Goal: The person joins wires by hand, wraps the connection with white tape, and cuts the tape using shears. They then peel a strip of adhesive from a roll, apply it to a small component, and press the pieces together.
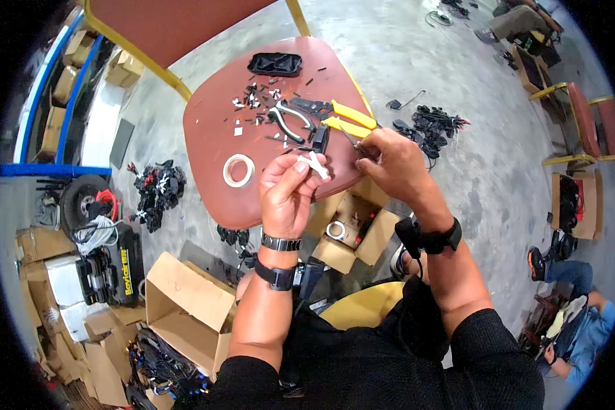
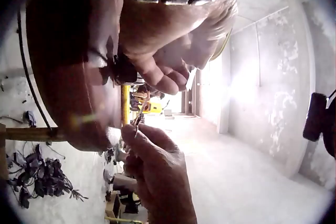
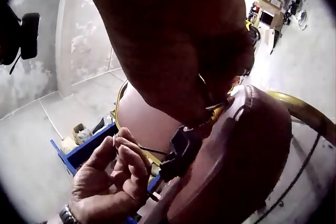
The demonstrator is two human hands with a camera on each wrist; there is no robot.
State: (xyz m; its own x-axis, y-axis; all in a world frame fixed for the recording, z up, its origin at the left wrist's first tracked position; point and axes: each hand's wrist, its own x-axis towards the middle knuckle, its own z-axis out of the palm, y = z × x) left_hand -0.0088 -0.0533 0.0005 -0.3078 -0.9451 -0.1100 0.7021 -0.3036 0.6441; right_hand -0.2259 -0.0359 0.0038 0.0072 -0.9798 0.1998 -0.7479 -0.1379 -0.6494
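Note:
In the head view, the left hand (image 1: 285, 195) pinches a small white forked piece (image 1: 316, 166) between thumb and fingers, above the near edge of the red-brown seat (image 1: 208, 147). To its right, the right hand (image 1: 402, 167) has its thumb and finger closed on a thin metal piece (image 1: 350, 139), partly hidden. The left wrist view shows that thin metal piece (image 2: 139, 118) at the fingertips of the right hand (image 2: 160, 174). A black block-like object (image 1: 320, 138) lies just beyond the left fingertips; the right wrist view shows this black object (image 3: 181, 153) beside the left hand (image 3: 113, 179).
Yellow-handled pliers (image 1: 349, 119), grey-black pliers (image 1: 290, 123), a tape roll (image 1: 239, 171), a black tray (image 1: 275, 64) and small black and white scraps lie on the seat. Below stands an open carton (image 1: 338, 255). Black cable bundles (image 1: 158, 191) lie on the floor. Another person (image 1: 586, 335) sits at right.

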